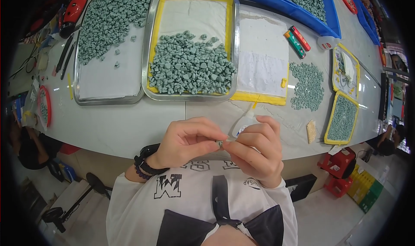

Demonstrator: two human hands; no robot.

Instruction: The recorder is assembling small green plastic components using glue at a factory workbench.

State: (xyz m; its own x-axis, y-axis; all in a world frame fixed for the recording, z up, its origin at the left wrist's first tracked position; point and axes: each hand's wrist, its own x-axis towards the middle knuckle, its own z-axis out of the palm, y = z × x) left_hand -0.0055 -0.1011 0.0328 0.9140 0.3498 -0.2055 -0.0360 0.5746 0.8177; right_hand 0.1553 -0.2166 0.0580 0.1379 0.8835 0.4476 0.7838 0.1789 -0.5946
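Observation:
A tiny grey-green stone sits in the pinch of my left hand, over the table's near edge. My right hand meets it there, its closed fingertips at the stone's right side. Just behind my right hand lies a white squeeze bottle with a thin yellow nozzle, partly covered by the fingers. Beyond my hands, a metal tray with a yellow-edged lining bears a heap of larger grey-green stones.
Left of it, another metal tray carries more stones. To the right are a white board, red and green lighters, spread small stones and a yellow-rimmed tray. A blue bin stands at the back.

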